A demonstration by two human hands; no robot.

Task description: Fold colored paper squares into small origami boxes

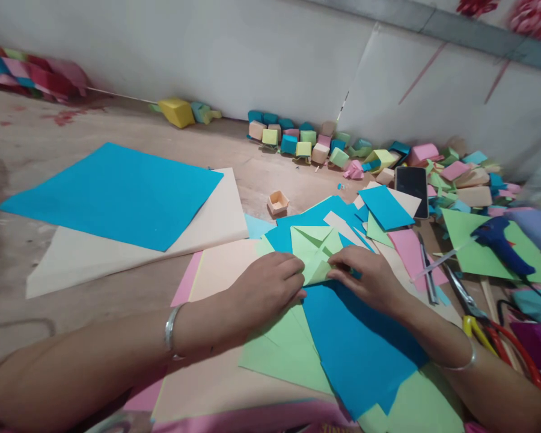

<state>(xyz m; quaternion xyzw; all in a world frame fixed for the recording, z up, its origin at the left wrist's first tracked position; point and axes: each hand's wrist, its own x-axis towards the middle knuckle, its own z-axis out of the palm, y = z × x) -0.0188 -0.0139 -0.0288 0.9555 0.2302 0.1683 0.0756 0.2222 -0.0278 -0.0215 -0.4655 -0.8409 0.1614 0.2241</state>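
Observation:
A partly folded light green paper square [314, 246] lies on a pile of blue, green and peach sheets. My left hand [265, 287] presses on its lower left flap, fingers curled over the fold. My right hand [365, 278] pinches the lower right edge of the same paper. A blue sheet [356, 343] lies under my right wrist and a green sheet [279, 349] under my left. A small peach paper box [278, 202] stands just beyond the pile.
A large blue sheet [117, 195] lies on a cream sheet [207, 228] at left. Several folded paper cubes [297, 141] line the wall. At right: a phone [412, 187], a blue glue gun [500, 240], scissors [482, 319] and loose paper scraps.

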